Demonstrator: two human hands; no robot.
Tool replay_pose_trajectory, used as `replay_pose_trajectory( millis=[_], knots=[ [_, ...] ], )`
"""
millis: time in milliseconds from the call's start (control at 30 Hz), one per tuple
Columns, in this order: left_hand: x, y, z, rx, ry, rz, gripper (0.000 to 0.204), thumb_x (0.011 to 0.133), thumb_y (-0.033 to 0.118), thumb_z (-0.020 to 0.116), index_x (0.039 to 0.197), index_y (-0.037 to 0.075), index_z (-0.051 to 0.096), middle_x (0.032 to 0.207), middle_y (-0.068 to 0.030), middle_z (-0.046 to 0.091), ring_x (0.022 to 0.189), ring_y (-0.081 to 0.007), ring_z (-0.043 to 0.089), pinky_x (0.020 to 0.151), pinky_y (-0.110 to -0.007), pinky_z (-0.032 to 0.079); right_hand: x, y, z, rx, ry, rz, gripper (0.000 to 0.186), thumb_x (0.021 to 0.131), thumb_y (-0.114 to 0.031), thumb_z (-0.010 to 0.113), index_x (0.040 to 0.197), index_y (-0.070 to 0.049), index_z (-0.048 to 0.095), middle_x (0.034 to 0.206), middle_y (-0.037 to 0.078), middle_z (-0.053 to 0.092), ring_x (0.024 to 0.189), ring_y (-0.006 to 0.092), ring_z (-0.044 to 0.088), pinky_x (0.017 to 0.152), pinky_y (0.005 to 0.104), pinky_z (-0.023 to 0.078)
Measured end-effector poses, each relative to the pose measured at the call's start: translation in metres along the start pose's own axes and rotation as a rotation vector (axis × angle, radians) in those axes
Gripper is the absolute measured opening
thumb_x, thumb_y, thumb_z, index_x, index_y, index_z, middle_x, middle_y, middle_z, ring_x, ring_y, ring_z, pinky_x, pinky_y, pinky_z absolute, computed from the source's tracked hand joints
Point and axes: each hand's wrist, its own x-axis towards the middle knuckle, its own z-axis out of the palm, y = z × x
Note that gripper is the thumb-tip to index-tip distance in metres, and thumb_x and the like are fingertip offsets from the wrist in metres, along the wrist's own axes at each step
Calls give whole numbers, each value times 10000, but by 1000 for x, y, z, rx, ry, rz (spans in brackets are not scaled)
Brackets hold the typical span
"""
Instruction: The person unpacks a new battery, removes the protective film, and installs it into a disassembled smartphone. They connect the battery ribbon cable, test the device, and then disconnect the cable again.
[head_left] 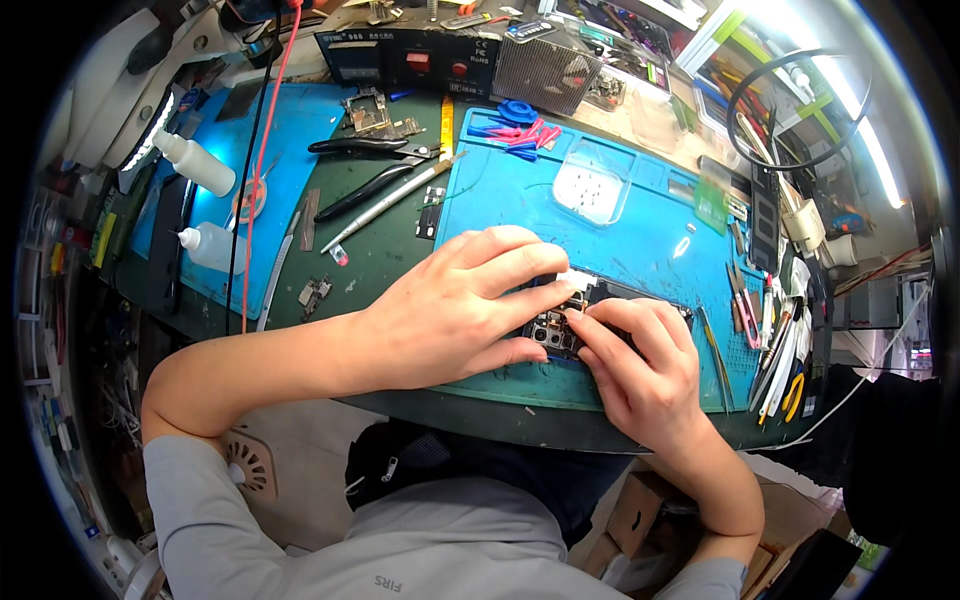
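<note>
An opened smartphone (556,334) lies on the blue work mat, its camera modules and inner parts exposed. My left hand (465,310) reaches over its left end, thumb at the near side and fingers bent across the top, gripping it against the mat. At the middle of the phone, the thumb and fingertips of my right hand (645,365) are drawn together on a small part. What they pinch is too small and covered to name. Both hands hide much of the phone.
Beyond the phone are a clear tray of screws (592,190) and pink and blue clips (520,132). Black pliers (370,190) and a pen-like tool (390,208) lie left. Tweezers (716,355) lie right. White bottles (208,246) stand far left, near a hanging red cable (262,150).
</note>
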Motion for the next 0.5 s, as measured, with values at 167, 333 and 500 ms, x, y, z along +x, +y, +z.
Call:
replay_pose_trajectory(
  millis=[167,333,500],
  knots=[
    [0,-11,-6,-78,10,84,452,801,216,840,1199,40,717,1270,-110,693,1169,-311,673,971,-424,579,7,8,-2,33,-43,-23,356,785,-87,782,1138,-75,742,1038,32,651,873,219,631,773,367,492],
    [-5,-23,-14,-98,-40,157,389,819,172,827,1183,66,741,1343,-115,691,1210,-312,681,955,-411,603,4,7,1,15,-6,-18,377,766,-82,776,1141,-111,750,1048,1,639,887,200,624,754,356,476],
    [-5,-26,-14,-91,-45,164,391,822,142,819,1202,87,748,1341,-112,693,1200,-308,689,942,-406,611,2,8,2,23,0,-15,376,769,-85,772,1142,-119,752,1052,1,634,903,198,622,753,355,477]
  ],
)
